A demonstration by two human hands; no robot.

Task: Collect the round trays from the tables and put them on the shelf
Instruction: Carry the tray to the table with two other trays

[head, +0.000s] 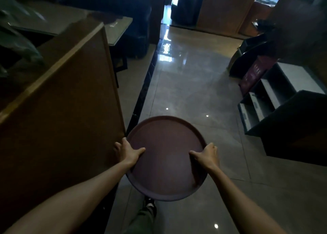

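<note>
I hold a round brown tray [166, 156] out in front of me, above the floor, one hand on each side of its rim. My left hand [130, 153] clasps the left edge with the thumb lying across the tray's upper face; the fingers go under the rim and I cannot see them. My right hand [207, 155] clasps the right edge the same way, thumb on top, fingers hidden beneath. The tray's face is bare, and it is level or nearly so.

Below the tray, my shoe [150, 204] and a trouser leg [141, 221] show only in part; the tray covers the rest.

Just left of the tray stands a tall wooden partition [67, 110], its near end running out of view at the bottom. Beyond that, left and farther than the tray, a glass-topped table [116, 28] sits in deep shadow, too dark to make out more.

The floor [191, 92] under and ahead of the tray is glossy grey tile, with small points of light mirrored in it and a dark strip [145, 88] along its left side.

Right of the tray and farther off, a low dark shelf unit [265, 96] with pale open compartments stands beside a black cabinet [297, 126]. Farther still the room is dim and blurred, with a bright doorway [169, 2] straight ahead.
</note>
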